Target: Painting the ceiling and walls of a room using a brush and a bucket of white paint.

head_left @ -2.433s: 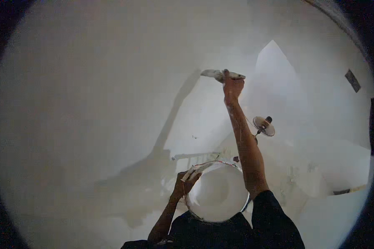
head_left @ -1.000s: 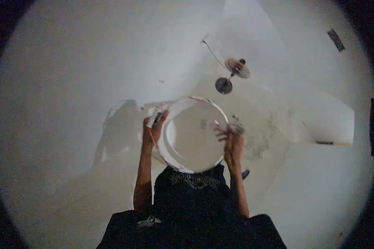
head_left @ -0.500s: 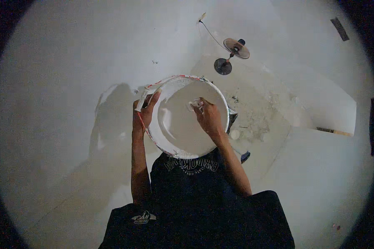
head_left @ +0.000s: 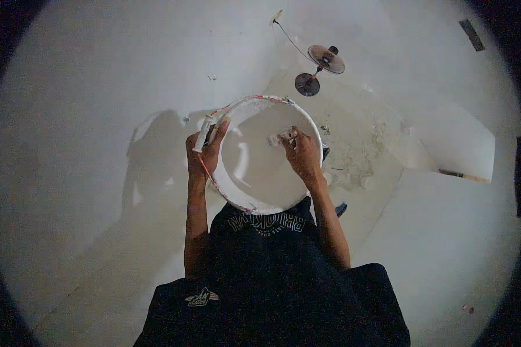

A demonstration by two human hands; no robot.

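Note:
A large white bucket (head_left: 317, 132) is held up in front of my chest, its opening toward me and its inside coated in pale, wet-looking material. My left hand (head_left: 212, 147) grips the bucket's left side, with the thumb over the rim beside the white handle grip (head_left: 204, 134). A reddish wire bail runs along the rim from that grip. Inside the opening, toward the right wall, my right hand (head_left: 300, 153) is closed in a pinch. A whitish, smeared piece shows at its fingertips; its kind cannot be made out.
Beyond the bucket a pedestal fan (head_left: 325, 59) stands on the floor, its cord running up to the wall. Scraps and pale stains (head_left: 362, 150) lie on the floor to the right. A white panel-like block (head_left: 460, 141) is farther right. My shadow falls at left.
My right hand has moved right within the bucket and slightly upward. The bucket, with my left hand on it, sits slightly higher in the view.

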